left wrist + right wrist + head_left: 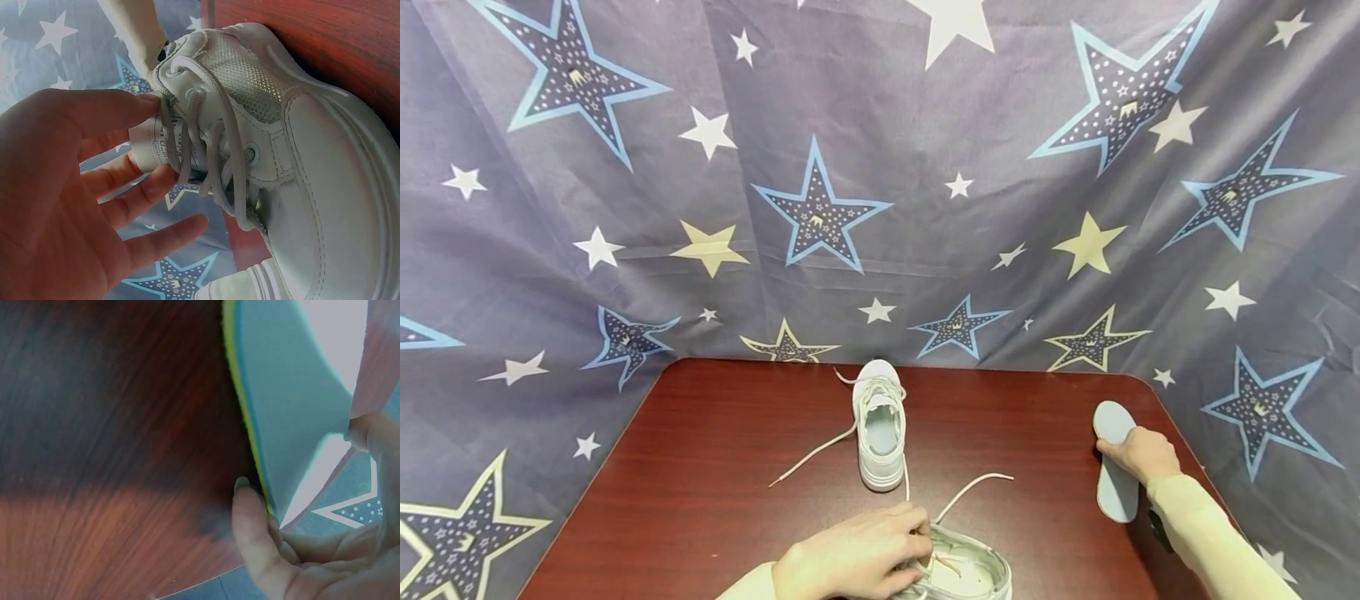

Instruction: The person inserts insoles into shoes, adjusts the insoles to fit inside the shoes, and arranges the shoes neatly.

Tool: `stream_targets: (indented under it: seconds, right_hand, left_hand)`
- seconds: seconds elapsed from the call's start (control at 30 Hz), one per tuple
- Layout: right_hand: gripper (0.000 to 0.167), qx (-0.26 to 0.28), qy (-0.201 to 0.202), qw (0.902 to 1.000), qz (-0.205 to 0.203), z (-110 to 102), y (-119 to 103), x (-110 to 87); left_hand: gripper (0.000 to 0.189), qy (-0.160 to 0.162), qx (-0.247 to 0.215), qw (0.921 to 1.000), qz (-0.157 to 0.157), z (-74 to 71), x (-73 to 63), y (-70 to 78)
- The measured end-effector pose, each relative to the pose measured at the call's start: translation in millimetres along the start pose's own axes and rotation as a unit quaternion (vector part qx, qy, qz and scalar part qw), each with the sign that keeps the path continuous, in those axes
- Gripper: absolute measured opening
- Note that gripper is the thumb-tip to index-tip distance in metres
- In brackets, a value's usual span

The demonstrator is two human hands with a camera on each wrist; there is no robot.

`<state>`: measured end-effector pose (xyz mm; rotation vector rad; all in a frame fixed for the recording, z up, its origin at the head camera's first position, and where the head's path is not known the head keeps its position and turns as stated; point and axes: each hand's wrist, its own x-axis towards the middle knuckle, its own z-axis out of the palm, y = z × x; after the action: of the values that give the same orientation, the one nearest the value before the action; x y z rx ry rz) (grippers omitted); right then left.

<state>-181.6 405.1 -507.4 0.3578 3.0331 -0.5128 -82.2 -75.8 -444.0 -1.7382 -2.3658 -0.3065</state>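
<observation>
Near the front of the table, my left hand [865,546] pinches a white sneaker at its tongue, with the thumb and fingers on either side. The sneaker [996,571] has its opening toward the right in the head view, and part of it runs out of frame. In the left wrist view its loose laces [234,144] cross below the printed tongue [145,147]. At the right side of the table, my right hand [1146,454] grips a pale blue insole [1116,423] across its middle. A yellow-green edge of the insole [269,406] shows in the right wrist view.
Another white sneaker [880,468] stands at the back middle of the reddish-brown table [745,417], its laces spread loose. A grey cloth with stars [925,225] hangs behind the table and along both sides.
</observation>
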Motion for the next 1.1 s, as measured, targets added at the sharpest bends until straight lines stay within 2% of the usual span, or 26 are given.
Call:
stream_targets:
  seconds: [0.27, 0.73, 0.87, 1.1]
  right_hand:
    - [0.064, 0.004, -0.008, 0.9999, -0.014, 0, 2, -2.4]
    - [0.052, -0.005, 0.025, 0.9975, -0.066, -4, -4, -4.0]
    - [0.056, -0.014, 0.025, 0.9964, -0.080, -2, -12, -9.5]
    - [0.052, -0.026, 0.054, 0.9905, -0.124, -1, -38, -26.8]
  left_hand:
    - [0.012, 0.002, 0.019, 0.9998, 0.004, 3.3, 0.4, -0.4]
    - [0.013, 0.004, 0.006, 1.0000, 0.004, 4.2, 0.4, -2.2]
    - [0.013, 0.001, 0.003, 1.0000, 0.002, 4.8, 0.3, -3.0]
    - [0.013, -0.003, -0.005, 1.0000, -0.005, 6.4, 1.1, -2.2]
